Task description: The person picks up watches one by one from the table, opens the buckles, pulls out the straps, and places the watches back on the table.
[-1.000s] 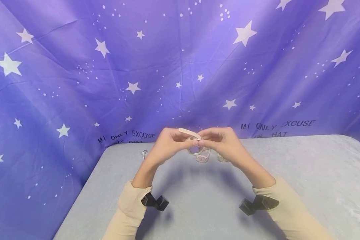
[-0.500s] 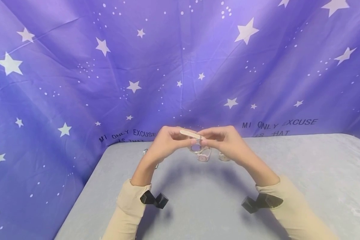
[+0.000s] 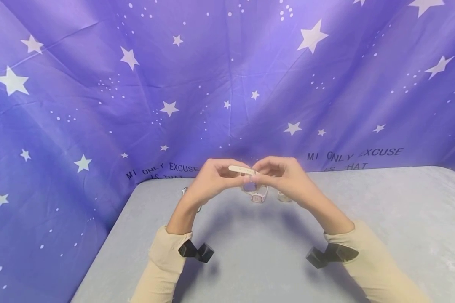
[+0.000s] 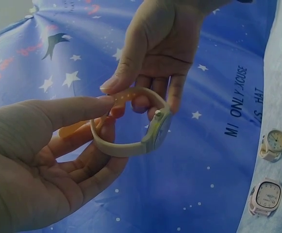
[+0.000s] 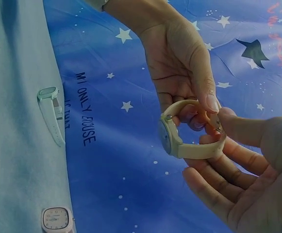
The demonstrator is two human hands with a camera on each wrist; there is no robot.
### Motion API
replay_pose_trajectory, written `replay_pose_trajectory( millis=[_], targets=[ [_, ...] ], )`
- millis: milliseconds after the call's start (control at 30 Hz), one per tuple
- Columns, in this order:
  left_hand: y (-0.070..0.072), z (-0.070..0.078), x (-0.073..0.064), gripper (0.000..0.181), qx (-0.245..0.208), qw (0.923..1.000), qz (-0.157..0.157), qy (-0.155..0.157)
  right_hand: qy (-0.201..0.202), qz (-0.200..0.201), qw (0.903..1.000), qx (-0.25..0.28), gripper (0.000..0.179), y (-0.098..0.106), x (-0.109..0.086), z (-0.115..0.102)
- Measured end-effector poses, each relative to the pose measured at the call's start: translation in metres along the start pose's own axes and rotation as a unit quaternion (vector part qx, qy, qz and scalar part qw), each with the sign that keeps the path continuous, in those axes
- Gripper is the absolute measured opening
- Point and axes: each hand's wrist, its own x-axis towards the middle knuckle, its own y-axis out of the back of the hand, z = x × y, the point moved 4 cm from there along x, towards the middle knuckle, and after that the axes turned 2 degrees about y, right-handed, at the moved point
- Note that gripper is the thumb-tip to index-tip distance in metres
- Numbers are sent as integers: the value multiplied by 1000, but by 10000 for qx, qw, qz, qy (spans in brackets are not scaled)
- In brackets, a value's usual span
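Note:
A cream wristwatch [image 4: 119,149] is held up above the table, its strap bent into a loop and its dial [image 5: 164,139] facing away from the hands. My left hand [image 3: 211,182] pinches the strap between thumb and fingers. Opposite it, my right hand [image 3: 288,180] pinches the strap too, and the fingertips of both hands almost meet at the strap ends. In the head view a free strap end [image 3: 241,170] sticks out leftward over the left fingers. The buckle is mostly hidden by the fingertips.
On the grey cloth-covered table [image 3: 265,261] behind the hands lie a pink square watch [image 4: 268,195] and a cream round watch [image 4: 276,139]. A mint-green watch [image 5: 48,103] lies further left, partly behind my left arm in the head view. A purple star-printed curtain [image 3: 197,75] hangs behind the table.
The free strap end has swung from slanted to nearly level. Both hands keep their pinch on the wristwatch and have shifted only slightly.

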Motion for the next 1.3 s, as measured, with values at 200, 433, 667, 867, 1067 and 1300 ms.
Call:
replay_pose_trajectory(
  millis=[200,433,667,867,1067,1300],
  targets=[
    [0,1,0,22,-9,10000,-36,14,-42,40,10000,-2,25,3,-1,1],
    [1,-1,0,22,-35,10000,-39,-2,30,-64,10000,37,25,5,0,0],
    [1,0,0,23,-62,10000,-19,65,56,-178,9998,24,22,6,-1,-1],
    [1,0,0,24,90,9999,55,120,53,-180,9998,29,18,4,-1,-2],
    [0,-2,0,24,280,9993,82,227,87,-188,9998,17,20,3,-1,-3],
    [-1,-1,0,23,411,9990,75,154,130,-81,9999,-47,23,4,-1,-3]
  ],
)
